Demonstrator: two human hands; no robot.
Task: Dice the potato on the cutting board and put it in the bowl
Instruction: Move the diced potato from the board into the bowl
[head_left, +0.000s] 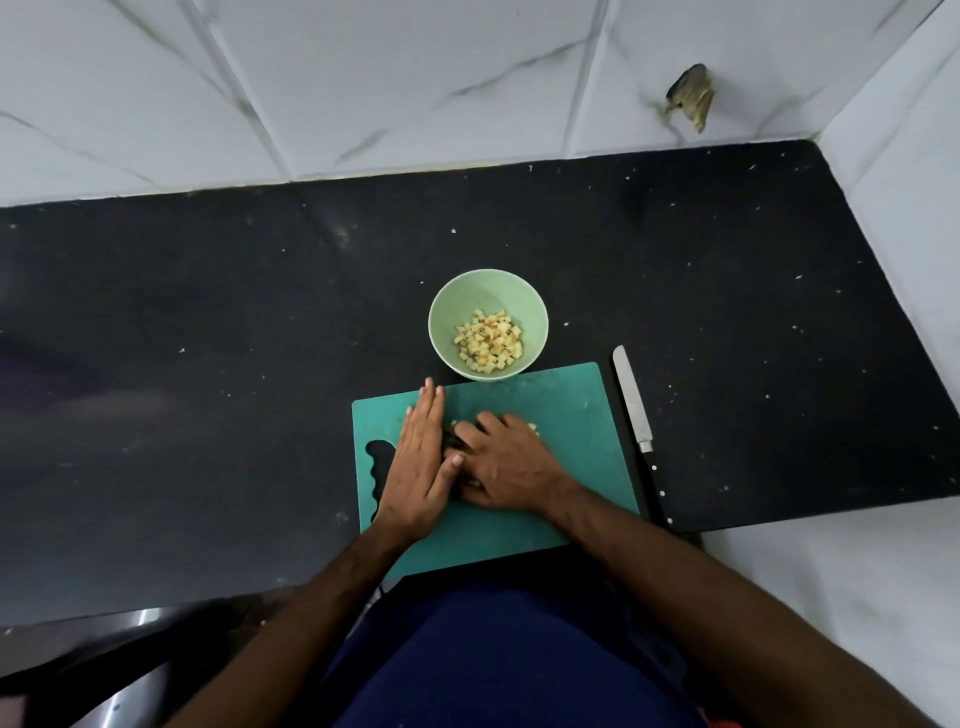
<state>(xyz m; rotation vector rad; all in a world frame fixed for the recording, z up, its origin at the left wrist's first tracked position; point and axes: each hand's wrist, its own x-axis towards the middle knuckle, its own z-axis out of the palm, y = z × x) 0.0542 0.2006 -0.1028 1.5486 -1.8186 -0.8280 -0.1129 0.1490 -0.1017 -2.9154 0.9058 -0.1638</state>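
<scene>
Head camera looks down on a black speckled stone counter (208, 322) where a teal plastic cutting board (576, 415) lies in front of the person. Both hands are on the board. The left hand (421, 462) lies with its fingers straight and together, pointing toward 12 o'clock, its edge set like a wall against the diced potato pieces (531, 427). The right hand (506, 467) sits just at its 3 o'clock, fingers curled down over the pile, covering most of it; whether it has actually gathered pieces into its grip I cannot tell. Only a few pale cubes peek out at the 1 o'clock side of the right hand's knuckles.

At 12 o'clock from the board, touching or overlapping its far edge, stands a pale green round bowl (457, 306) holding a heap of pale yellow potato cubes (489, 341). At 3 o'clock of the board, just beside its right edge, a steel-bladed knife with a black riveted handle (635, 410) lies on the counter, tip pointing to 12 o'clock. White marble-veined wall tiles (363, 78) rise behind the counter.
</scene>
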